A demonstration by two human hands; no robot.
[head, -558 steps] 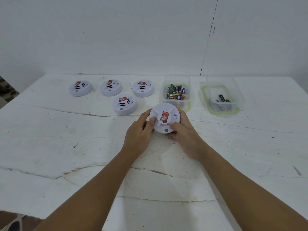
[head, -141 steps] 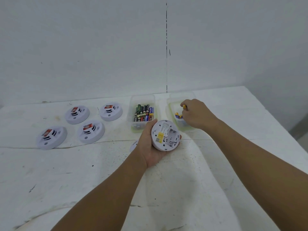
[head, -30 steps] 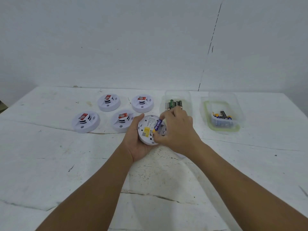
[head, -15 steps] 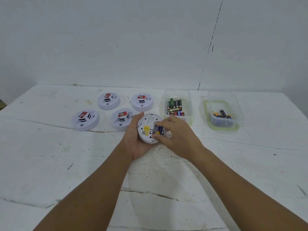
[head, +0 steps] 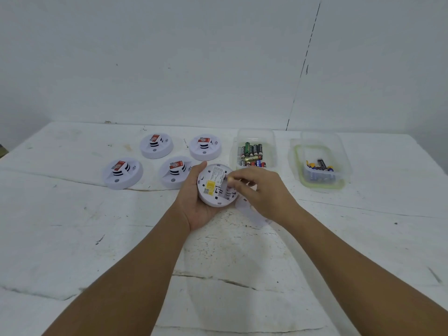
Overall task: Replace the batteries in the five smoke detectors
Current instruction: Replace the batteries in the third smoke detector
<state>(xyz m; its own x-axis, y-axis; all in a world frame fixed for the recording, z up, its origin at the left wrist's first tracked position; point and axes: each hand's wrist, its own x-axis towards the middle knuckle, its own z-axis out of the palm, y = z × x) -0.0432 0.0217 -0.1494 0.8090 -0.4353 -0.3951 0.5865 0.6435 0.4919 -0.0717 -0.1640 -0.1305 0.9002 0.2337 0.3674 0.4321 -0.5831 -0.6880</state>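
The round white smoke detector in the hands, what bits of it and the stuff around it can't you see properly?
Head view only:
- Battery slot of the round white smoke detector: partly covered by the right hand; whether a battery sits inside is blurred.
- Printed label: too small to read.
- Detector's front: hidden, resting in the left hand.
- White plastic piece on the table: mostly hidden under the right wrist.

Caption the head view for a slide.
Left hand cradles an upturned smoke detector while right hand works at its battery bay.
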